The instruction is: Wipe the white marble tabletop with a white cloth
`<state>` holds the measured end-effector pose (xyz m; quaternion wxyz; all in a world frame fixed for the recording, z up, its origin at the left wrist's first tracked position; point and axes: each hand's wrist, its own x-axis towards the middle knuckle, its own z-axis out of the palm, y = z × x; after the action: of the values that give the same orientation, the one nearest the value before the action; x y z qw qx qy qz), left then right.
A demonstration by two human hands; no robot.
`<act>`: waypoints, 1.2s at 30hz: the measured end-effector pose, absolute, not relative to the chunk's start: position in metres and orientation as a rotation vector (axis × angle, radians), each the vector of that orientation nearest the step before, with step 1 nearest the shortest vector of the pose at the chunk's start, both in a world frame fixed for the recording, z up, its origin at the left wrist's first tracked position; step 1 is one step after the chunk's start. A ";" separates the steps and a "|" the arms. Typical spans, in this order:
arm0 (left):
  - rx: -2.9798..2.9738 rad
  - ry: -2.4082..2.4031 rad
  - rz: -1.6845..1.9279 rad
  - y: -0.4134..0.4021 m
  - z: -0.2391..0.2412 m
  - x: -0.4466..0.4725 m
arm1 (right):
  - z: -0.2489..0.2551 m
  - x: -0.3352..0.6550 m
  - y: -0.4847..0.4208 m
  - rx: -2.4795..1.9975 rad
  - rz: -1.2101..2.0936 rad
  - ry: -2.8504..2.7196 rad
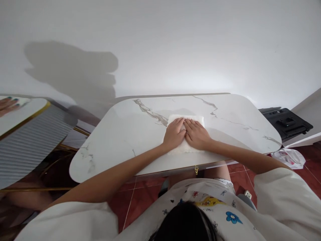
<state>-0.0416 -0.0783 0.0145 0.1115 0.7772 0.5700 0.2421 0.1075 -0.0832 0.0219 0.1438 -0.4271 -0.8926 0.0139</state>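
Observation:
A white, soft-looking folded cloth (185, 147) lies flat on a white marble-patterned tabletop (117, 134), near its front edge. On the cloth's left half rests my left hand (174, 134), palm down with the fingers stretched forward. My right hand (197, 134) lies the same way on the right half. The two hands meet at the cloth's middle, their fingers flat and not wrapped round anything. Much of the cloth is hidden under them.
A pale wall (175, 50) rises behind the table. At the left stands a ribbed cabinet (37, 144) with another person's hand (8, 105) on top. A black case (288, 122) and a clear plastic bag (289, 158) sit at the right, above red floor tiles (142, 197).

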 end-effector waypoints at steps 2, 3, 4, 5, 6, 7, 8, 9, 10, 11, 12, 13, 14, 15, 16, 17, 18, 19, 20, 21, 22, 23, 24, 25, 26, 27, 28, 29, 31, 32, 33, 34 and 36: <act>2.215 1.705 0.697 -0.095 0.017 -0.038 | 0.022 0.112 -0.097 -1.170 0.062 -2.590; 2.180 1.720 0.683 -0.104 0.019 -0.035 | 0.022 0.116 -0.104 -1.138 0.070 -2.600; 2.145 1.729 0.664 -0.112 0.021 -0.032 | 0.022 0.120 -0.110 -1.112 0.078 -2.609; 2.109 1.731 0.643 -0.119 0.022 -0.027 | 0.022 0.126 -0.116 -1.091 0.082 -2.617; 2.075 1.726 0.626 -0.125 0.023 -0.022 | 0.022 0.131 -0.120 -1.078 0.085 -2.623; 2.044 1.718 0.616 -0.129 0.024 -0.017 | 0.023 0.138 -0.123 -1.069 0.086 -2.627; 2.018 1.709 0.613 -0.132 0.025 -0.011 | 0.023 0.144 -0.125 -1.061 0.088 -2.634; 1.999 1.702 0.618 -0.133 0.025 -0.005 | 0.023 0.151 -0.125 -1.053 0.087 -2.644; 1.987 1.697 0.629 -0.132 0.024 0.000 | 0.023 0.158 -0.123 -1.047 0.085 -2.654; 1.984 1.690 0.645 -0.130 0.023 0.006 | 0.023 0.165 -0.120 -1.045 0.081 -2.665; 1.991 1.680 0.664 -0.126 0.022 0.012 | 0.023 0.172 -0.116 -1.042 0.075 -2.675; 2.006 1.664 0.684 -0.121 0.020 0.018 | 0.022 0.179 -0.112 -1.041 0.066 -2.684; 2.027 1.642 0.703 -0.115 0.018 0.024 | 0.022 0.185 -0.106 -1.045 0.051 -2.689; 2.049 1.618 0.717 -0.107 0.016 0.029 | 0.021 0.191 -0.101 -1.062 0.028 -2.686; 2.067 1.597 0.727 -0.097 0.015 0.035 | 0.021 0.197 -0.095 -1.100 -0.006 -2.672; 2.081 1.582 0.734 -0.087 0.013 0.040 | 0.020 0.201 -0.089 -1.161 -0.049 -2.648; 2.094 1.571 0.742 -0.076 0.013 0.045 | 0.019 0.203 -0.082 -1.240 -0.095 -2.618; 2.108 1.562 0.754 -0.065 0.013 0.049 | 0.019 0.205 -0.073 -1.328 -0.134 -2.587; 2.122 1.558 0.770 -0.053 0.013 0.054 | 0.018 0.204 -0.064 -1.410 -0.160 -2.564; 2.139 1.559 0.790 -0.042 0.013 0.057 | 0.018 0.203 -0.053 -1.479 -0.168 -2.553; 2.159 1.567 0.811 -0.030 0.014 0.059 | 0.018 0.200 -0.041 -1.532 -0.162 -2.550; 2.180 1.584 0.830 -0.019 0.014 0.061 | 0.019 0.197 -0.027 -1.572 -0.146 -2.551; 2.199 1.612 0.845 -0.007 0.015 0.062 | 0.020 0.193 -0.012 -1.601 -0.126 -2.549; 2.213 1.651 0.855 0.004 0.016 0.061 | 0.021 0.189 0.003 -1.613 -0.108 -2.544; 2.227 1.691 0.860 0.014 0.016 0.059 | 0.022 0.184 0.018 -1.612 -0.091 -2.545; 2.238 1.728 0.861 0.025 0.016 0.057 | 0.022 0.180 0.032 -1.590 -0.079 -2.553; 2.246 1.764 0.862 0.036 0.016 0.053 | 0.023 0.175 0.046 -1.558 -0.073 -2.560; 2.253 1.796 0.863 0.046 0.016 0.049 | 0.023 0.171 0.060 -1.527 -0.067 -2.566; 2.267 1.848 0.865 0.067 0.015 0.041 | 0.022 0.163 0.084 -1.464 -0.052 -2.570; 2.272 1.868 0.866 0.077 0.014 0.038 | 0.021 0.160 0.095 -1.441 -0.043 -2.565; 2.274 1.884 0.866 0.086 0.013 0.035 | 0.020 0.157 0.104 -1.425 -0.036 -2.554; 2.274 1.893 0.865 0.095 0.013 0.033 | 0.018 0.154 0.113 -1.418 -0.031 -2.537; 2.266 1.906 0.857 0.111 0.012 0.033 | 0.016 0.152 0.128 -1.426 -0.022 -2.495</act>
<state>0.0325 0.1114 0.0122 0.0293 0.7347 0.6181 0.2780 0.1517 0.1282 0.0156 0.1334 -0.4916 -0.8605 -0.0075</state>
